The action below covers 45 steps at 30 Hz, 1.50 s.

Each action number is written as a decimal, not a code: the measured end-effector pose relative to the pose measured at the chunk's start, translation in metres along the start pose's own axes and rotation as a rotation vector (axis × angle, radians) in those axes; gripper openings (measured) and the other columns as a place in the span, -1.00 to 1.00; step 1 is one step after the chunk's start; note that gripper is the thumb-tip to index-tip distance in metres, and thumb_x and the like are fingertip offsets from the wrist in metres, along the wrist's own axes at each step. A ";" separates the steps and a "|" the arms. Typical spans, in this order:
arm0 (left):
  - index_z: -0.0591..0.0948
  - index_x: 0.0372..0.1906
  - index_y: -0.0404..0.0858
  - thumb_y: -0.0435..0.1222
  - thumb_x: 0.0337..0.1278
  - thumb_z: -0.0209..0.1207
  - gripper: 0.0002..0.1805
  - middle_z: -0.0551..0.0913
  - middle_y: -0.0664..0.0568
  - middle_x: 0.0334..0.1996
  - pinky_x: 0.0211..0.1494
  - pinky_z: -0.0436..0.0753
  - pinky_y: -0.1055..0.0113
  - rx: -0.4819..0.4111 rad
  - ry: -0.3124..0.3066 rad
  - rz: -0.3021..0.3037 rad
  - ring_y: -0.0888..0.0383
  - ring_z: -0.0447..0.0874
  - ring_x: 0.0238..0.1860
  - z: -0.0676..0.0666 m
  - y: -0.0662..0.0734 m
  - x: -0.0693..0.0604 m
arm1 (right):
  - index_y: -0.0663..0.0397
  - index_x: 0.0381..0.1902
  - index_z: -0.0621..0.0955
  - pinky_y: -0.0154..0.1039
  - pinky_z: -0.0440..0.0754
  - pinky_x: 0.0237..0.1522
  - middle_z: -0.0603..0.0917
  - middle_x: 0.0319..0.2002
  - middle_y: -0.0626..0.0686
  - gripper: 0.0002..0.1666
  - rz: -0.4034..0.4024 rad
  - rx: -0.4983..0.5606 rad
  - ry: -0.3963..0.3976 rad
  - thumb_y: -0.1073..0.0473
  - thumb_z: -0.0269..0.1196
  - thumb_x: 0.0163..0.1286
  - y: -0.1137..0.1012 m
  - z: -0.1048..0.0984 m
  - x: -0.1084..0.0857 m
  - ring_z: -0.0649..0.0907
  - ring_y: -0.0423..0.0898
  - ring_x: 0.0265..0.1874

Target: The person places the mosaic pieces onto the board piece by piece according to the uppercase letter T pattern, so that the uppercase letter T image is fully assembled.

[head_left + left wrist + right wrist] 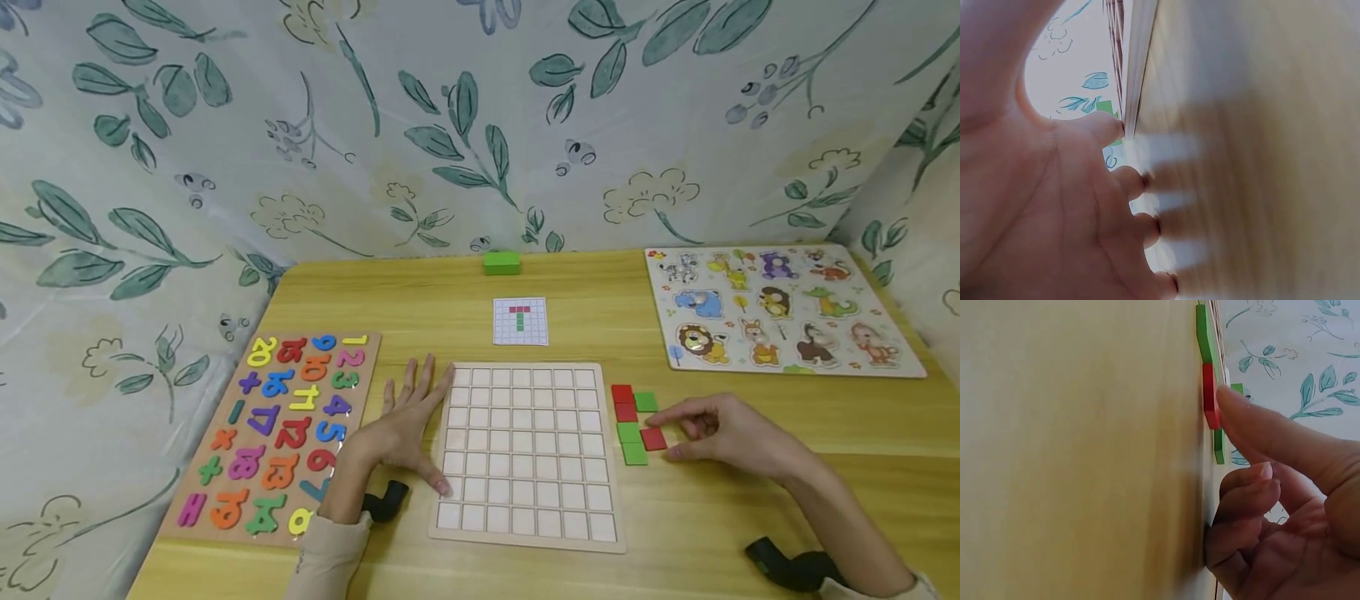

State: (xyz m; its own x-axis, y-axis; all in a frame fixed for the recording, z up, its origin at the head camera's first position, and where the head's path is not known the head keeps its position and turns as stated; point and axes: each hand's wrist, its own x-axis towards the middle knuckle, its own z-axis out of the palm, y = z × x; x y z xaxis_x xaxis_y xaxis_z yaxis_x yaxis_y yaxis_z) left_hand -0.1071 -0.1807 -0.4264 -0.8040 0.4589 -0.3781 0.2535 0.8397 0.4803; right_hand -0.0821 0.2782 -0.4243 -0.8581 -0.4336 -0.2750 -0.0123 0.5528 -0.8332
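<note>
On a wood-grain table [420, 308], the left hand [405, 427] spreads at a grid board's [529, 442] edge; the right hand's [727, 437] thumb and forefinger meet a red tile [653, 439], pinch unclear.

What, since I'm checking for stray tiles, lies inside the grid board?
Only pale squares show in the grid board, no coloured tile. The left hand covers bits of its left edge.
</note>
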 end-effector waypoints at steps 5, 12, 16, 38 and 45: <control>-0.28 0.70 -0.03 0.10 -0.61 0.74 0.77 -0.62 -0.18 0.64 0.55 -0.56 -0.44 -0.001 0.002 0.001 -0.26 -0.77 0.63 0.000 -0.001 0.000 | 0.16 0.07 0.76 -0.30 0.28 -0.55 0.41 -0.50 -0.08 -0.54 0.011 -0.037 0.030 0.18 0.53 0.21 -0.002 0.004 0.003 0.33 -0.26 -0.55; -0.28 0.70 -0.03 0.10 -0.60 0.73 0.76 -0.61 -0.19 0.65 0.55 -0.55 -0.43 0.009 -0.002 0.002 -0.26 -0.76 0.63 0.000 -0.001 0.000 | 0.17 -0.01 0.73 -0.31 0.27 -0.51 0.40 -0.45 -0.03 -0.61 0.066 -0.062 0.038 0.21 0.53 0.21 -0.004 0.007 0.004 0.35 -0.24 -0.51; -0.27 0.70 -0.05 0.10 -0.60 0.74 0.75 -0.60 -0.21 0.65 0.55 -0.55 -0.45 0.007 0.002 0.007 -0.27 -0.75 0.63 0.000 -0.001 0.000 | 0.14 -0.05 0.71 -0.33 0.31 -0.50 0.42 -0.44 -0.02 -0.64 0.064 -0.082 0.039 0.18 0.52 0.22 -0.004 0.009 0.003 0.37 -0.24 -0.49; -0.28 0.70 -0.06 0.12 -0.56 0.72 0.74 -0.58 -0.22 0.65 0.55 -0.53 -0.45 0.018 0.002 -0.001 -0.28 -0.73 0.63 0.000 0.000 0.000 | 0.05 0.00 0.78 -0.31 0.17 -0.57 0.19 -0.63 -0.12 -0.64 0.068 -0.143 0.180 0.05 0.49 0.30 -0.051 0.023 0.044 0.22 -0.23 -0.62; -0.30 0.70 -0.04 0.14 -0.55 0.72 0.75 -0.61 -0.20 0.64 0.55 -0.55 -0.44 0.024 -0.003 -0.007 -0.25 -0.76 0.63 0.000 0.001 0.000 | 0.09 -0.02 0.78 -0.35 0.17 -0.60 0.17 -0.67 -0.12 -0.70 0.071 -0.078 0.188 0.13 0.47 0.31 -0.066 0.045 0.070 0.19 -0.20 -0.68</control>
State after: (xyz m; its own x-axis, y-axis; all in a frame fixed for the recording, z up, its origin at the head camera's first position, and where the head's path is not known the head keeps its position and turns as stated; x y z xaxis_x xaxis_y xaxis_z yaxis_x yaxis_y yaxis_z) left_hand -0.1069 -0.1801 -0.4257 -0.8039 0.4542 -0.3839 0.2609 0.8495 0.4586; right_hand -0.1188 0.1791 -0.4099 -0.9388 -0.2556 -0.2309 0.0177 0.6337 -0.7734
